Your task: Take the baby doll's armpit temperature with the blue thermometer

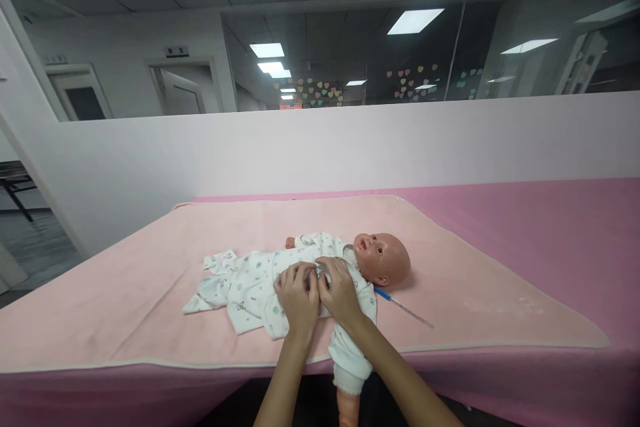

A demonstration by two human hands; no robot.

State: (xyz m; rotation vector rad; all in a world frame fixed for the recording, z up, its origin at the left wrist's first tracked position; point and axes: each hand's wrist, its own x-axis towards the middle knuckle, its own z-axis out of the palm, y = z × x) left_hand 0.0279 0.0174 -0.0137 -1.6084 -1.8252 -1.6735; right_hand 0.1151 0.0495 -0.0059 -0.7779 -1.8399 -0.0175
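Observation:
A baby doll (384, 259) lies on its back with its head to the right, dressed in a white patterned top (267, 280) and matching trousers (213, 287). My left hand (299, 293) and my right hand (341, 287) meet over the doll's chest. Both have curled fingers closed on the front of the top, with the fingertips nearly touching. What exactly lies between the fingertips is partly hidden. One sleeved doll arm (350, 363) hangs over the table's front edge, below my right wrist. Beside the doll's shoulder rests a thin stick with a blue end (403, 307), resembling a thermometer.
A pale pink blanket (150, 320) lies under the doll, over a darker pink table cover (550, 233). Behind the table runs a low white wall (320, 150) with glass above it. The table's front edge is close to my forearms.

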